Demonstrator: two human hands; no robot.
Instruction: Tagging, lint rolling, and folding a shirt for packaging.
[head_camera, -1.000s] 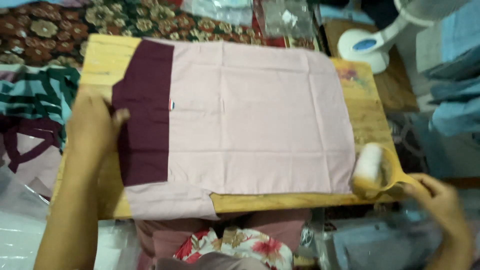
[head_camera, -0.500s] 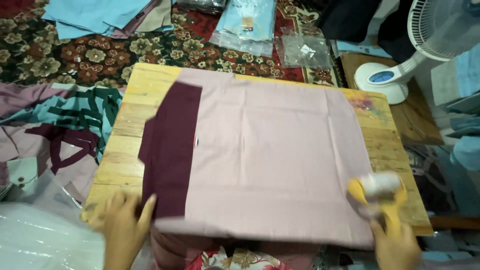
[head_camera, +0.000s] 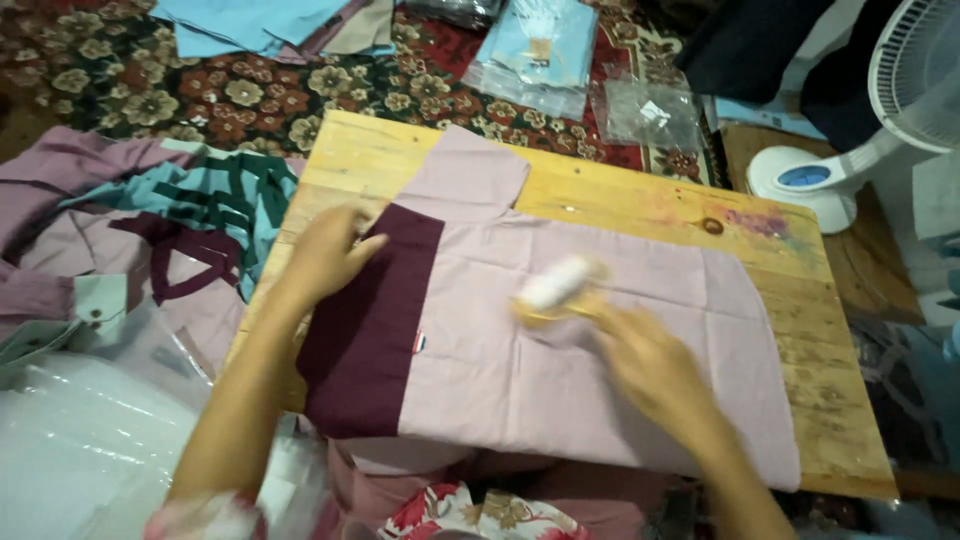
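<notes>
Head view: pale pink and maroon garment (head_camera: 560, 330) flat on wooden counter (head_camera: 640, 195). Left hand (head_camera: 325, 255), fingers together, presses its maroon panel. Right hand (head_camera: 655, 365), blurred, fingers gripping lint roller (head_camera: 553, 285) at garment centre.

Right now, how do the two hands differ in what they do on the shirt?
The left hand lies flat on the maroon panel of the shirt and holds nothing; the right hand grips a yellow-handled lint roller over the pale pink part. The left hand looks sharp, the right hand is blurred. Both reach over the same shirt on the wooden table.
</notes>
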